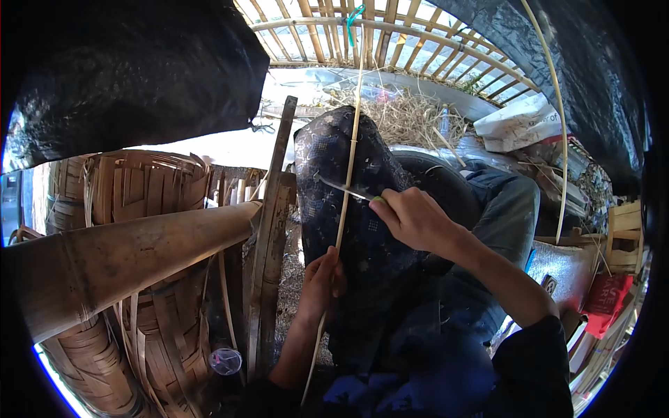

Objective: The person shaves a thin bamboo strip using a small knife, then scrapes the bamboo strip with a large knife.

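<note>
A long thin bamboo strip (353, 139) runs from the top centre down across a dark patterned cloth (324, 150) over my leg. My left hand (323, 280) is closed around the strip's lower part. My right hand (417, 217) grips a knife (350, 190) by its handle, of which a green bit shows at the thumb. The knife's blade points left and crosses the strip above my left hand.
A thick bamboo pole (146, 265) juts in from the left beside an upright wooden post (268, 244). Woven baskets (150, 188) stand behind it. Shavings (397, 115) lie ahead below a bamboo lattice (404, 31). A red bag (608, 299) is at the right.
</note>
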Available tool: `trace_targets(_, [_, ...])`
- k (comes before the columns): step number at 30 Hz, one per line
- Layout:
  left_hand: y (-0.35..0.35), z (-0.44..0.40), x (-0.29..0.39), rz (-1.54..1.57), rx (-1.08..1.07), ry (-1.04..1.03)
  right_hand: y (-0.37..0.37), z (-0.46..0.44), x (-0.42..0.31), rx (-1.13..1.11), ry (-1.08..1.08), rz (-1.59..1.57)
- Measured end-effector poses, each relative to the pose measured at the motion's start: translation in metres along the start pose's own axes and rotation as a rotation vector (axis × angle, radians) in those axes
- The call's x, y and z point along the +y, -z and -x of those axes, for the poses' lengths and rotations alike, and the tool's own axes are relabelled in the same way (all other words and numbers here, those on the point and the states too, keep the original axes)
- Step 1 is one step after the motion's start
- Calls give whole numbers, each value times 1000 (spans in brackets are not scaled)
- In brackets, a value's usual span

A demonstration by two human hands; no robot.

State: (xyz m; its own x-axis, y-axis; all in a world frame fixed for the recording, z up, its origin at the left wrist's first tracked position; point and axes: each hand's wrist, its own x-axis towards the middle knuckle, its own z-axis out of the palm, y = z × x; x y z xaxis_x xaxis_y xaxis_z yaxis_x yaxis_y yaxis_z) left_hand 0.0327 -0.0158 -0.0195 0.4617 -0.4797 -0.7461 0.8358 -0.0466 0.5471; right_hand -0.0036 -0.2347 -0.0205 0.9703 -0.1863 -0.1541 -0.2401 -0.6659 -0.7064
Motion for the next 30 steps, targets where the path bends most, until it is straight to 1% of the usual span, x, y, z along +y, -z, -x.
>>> trace_targets(2, [2, -1, -2, 32, -24, 11, -4, 2, -1, 10, 31, 199])
trace_targets(5, [4, 2, -6, 65, -29, 20, -6, -1, -4, -56, 4, 245])
trace_targets(9, [3, 6, -16, 38, -30, -9, -10, -13, 11, -14, 24, 250])
trace_targets(11, [3, 7, -17, 30, -32, -24, -10, -18, 18, 7, 98, 254])
trace_targets(12, [3, 7, -18, 29, -35, -37, -13, -22, 27, 10, 97, 259])
trace_targets(14, [3, 5, -19, 24, -37, -42, -17, -32, 45, 85, 281, 395])
trace_targets(15, [4, 5, -19, 16, -24, -43, -12, -38, 44, 90, 284, 398])
trace_targets(17, [5, 7, -14, -12, -63, -52, -4, -51, 41, 1, 81, 353])
trace_targets(18, [5, 7, -12, -39, -100, -57, 1, -53, 41, 12, 82, 358])
trace_targets(19, [4, 7, -10, -43, -106, -65, 8, -54, 43, 136, 106, 305])
trace_targets(21, [5, 11, -10, 43, -85, -40, 13, -52, 44, 357, 154, 181])
trace_targets(22, [3, 15, -9, 53, -66, -35, 16, -41, 32, 364, 145, 141])
trace_targets(23, [-3, 15, -3, 34, -38, -33, 21, -26, 15, 345, 146, 131])
trace_targets(25, [-14, 8, 9, 16, -16, -38, 32, 0, -12, -41, -106, -128])
trace_targets(26, [-19, 5, 13, -11, 18, -39, 27, 8, -14, -44, -108, -127])
trace_targets(27, [-22, 1, 16, -39, 49, -38, 22, 17, -16, -50, -66, -125])
trace_targets(28, [-23, -4, 17, -37, 48, -35, 18, 24, -17, -56, -22, -124])
trace_targets(30, [-23, -13, 18, -60, 42, -70, 6, 35, -19, -64, -13, -103])
